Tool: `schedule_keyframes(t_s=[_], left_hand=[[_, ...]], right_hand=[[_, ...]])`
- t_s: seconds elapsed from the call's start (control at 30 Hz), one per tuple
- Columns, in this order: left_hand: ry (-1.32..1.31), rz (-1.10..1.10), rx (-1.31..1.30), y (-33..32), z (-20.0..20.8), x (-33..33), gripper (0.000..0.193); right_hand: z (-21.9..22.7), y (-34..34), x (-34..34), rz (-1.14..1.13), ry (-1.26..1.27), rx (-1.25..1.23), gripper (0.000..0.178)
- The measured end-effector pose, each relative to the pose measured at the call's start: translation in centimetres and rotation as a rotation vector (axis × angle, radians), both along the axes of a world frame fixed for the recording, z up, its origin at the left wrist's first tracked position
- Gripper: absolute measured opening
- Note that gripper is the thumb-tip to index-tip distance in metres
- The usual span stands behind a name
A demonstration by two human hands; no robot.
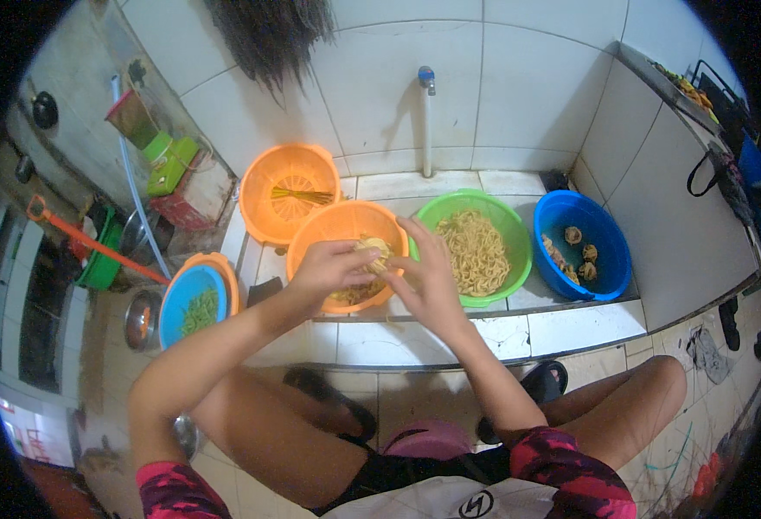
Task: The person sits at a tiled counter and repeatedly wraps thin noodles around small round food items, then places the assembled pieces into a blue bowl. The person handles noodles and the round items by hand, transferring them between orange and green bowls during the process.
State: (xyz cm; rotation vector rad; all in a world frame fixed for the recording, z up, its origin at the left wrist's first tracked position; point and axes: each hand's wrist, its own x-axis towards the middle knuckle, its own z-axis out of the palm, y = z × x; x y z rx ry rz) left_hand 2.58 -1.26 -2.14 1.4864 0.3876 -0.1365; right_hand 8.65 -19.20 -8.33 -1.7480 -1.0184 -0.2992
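Above an orange basin, a small pale yellow bundle of noodles is between my two hands. My left hand pinches it from the left side. From the right, my right hand has its thumb and fingertips around the bundle. Something yellowish lies in the bottom of this basin, partly hidden by my hands. A green basin beside my right hand is heaped with loose noodles. Further right, a blue basin contains several small noodle bundles.
Behind on the left, an orange colander holds thin yellow-brown strips. A light-blue basin of chopped greens stands left. A tap rises from the tiled ledge. A green blender stands at the wall.
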Motion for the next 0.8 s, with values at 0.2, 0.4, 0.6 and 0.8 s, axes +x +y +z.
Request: schedule_keyframes(t_s=[0.2, 0.4, 0.6, 0.8], left_hand=[[0.017, -0.047, 0.088, 0.1, 0.1, 0.3, 0.039], [0.062, -0.097, -0.078, 0.2, 0.4, 0.1, 0.039], [0.019, -0.068, -0.014, 0.4, 0.6, 0.1, 0.039], [-0.041, -0.093, 0.077, -0.1, 0.6, 0.2, 0.037]], right_hand=[[-0.7, 0.8, -0.3, 0.045, 0.124, 0.165, 0.020], [-1.2, 0.1, 1.0, 0.468, 0.746, 0.348, 0.018], [0.5, 0.4, -1.0, 0.149, 0.476, 0.202, 0.012], [1.0, 0.8, -1.5, -0.121, 0.084, 0.132, 0.015]])
